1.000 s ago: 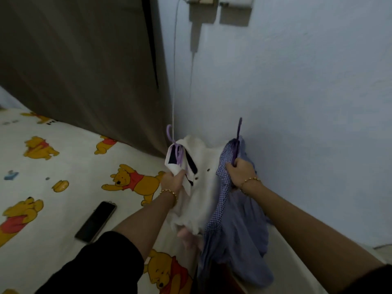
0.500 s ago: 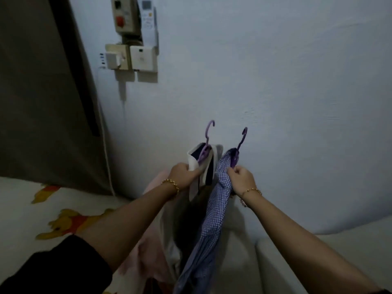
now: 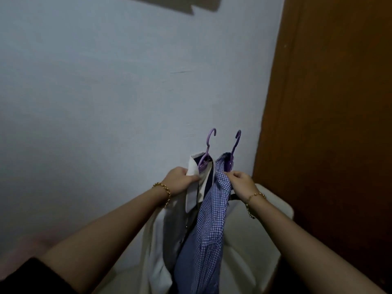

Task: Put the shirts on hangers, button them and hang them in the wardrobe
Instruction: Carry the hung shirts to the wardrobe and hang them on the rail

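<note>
My left hand (image 3: pixel 180 180) grips the collar of a white shirt (image 3: pixel 193 181) that hangs on a purple hanger (image 3: pixel 209 143). My right hand (image 3: pixel 240 182) grips the neck of a blue checked shirt (image 3: pixel 212 213) on a second purple hanger (image 3: pixel 235 143). Both shirts hang down between my forearms, side by side, with the two hooks pointing up in front of the wall. The lower ends of the shirts run out of view at the bottom.
A pale blue wall (image 3: pixel 106 102) fills the left and middle. A brown wooden panel (image 3: pixel 328 124), door or wardrobe side, stands at the right. A white surface (image 3: pixel 265 230) lies below the shirts against the wall.
The view has swung right: the bed, phone and wall switches have left the frame and the brown wooden panel has come in. Both hands still hold the shirts, now raised higher.
</note>
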